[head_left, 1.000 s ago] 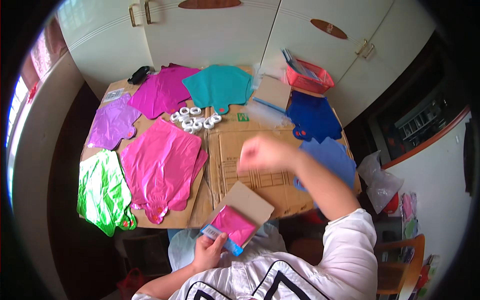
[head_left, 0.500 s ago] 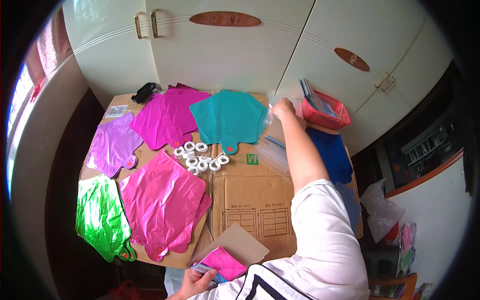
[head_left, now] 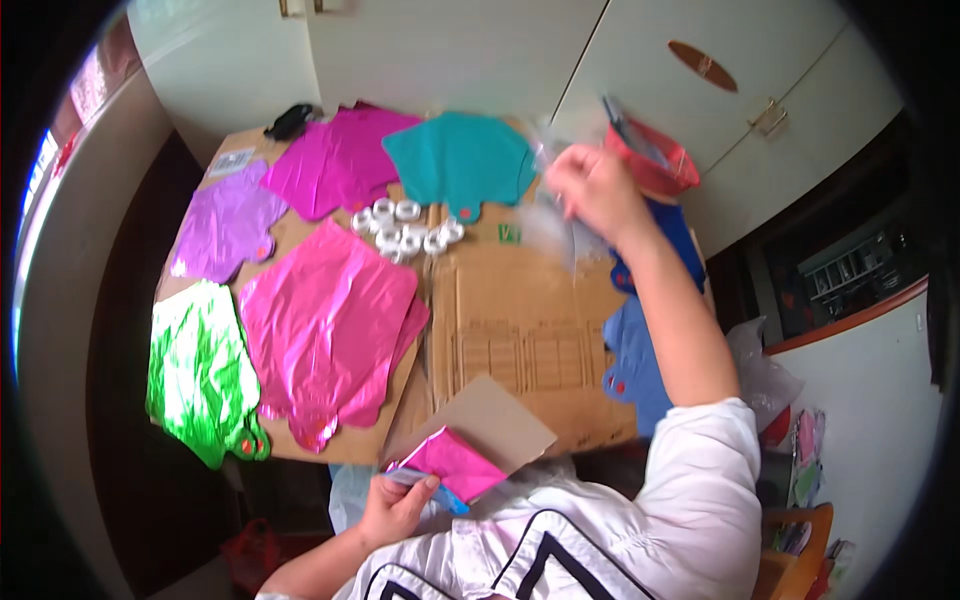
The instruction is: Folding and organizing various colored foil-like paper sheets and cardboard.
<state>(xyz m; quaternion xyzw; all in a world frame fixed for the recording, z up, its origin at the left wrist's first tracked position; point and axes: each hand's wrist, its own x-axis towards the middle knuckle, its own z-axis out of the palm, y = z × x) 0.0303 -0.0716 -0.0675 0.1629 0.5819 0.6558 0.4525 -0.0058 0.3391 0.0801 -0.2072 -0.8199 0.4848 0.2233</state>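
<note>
My left hand [head_left: 393, 512], low in the view, pinches a folded pink foil sheet [head_left: 455, 465], a blue printed card [head_left: 447, 496] and a piece of brown cardboard [head_left: 505, 425] together. Up at the right of the table, my right hand [head_left: 598, 195] has its fingers pinched on a clear plastic bag [head_left: 560, 225], smeared by motion. More clear plastic lies by the fingers. Left of that hand is a teal stack of flat foil balloons [head_left: 460, 155]. Several white ribbon rolls [head_left: 405, 235] sit in a cluster at mid table.
Magenta [head_left: 335, 160], lilac [head_left: 225, 220], green [head_left: 200, 365] and pink [head_left: 330, 325] foil balloon stacks cover the left side. Blue ones [head_left: 640, 345] lie along the right edge. A red basket [head_left: 670, 180] stands at the back right, against white cabinets [head_left: 450, 55].
My right hand has lifted from the clear plastic at the back right and drawn nearer, a clear bag in its fingers. The view has tilted down; my left hand keeps its grip.
</note>
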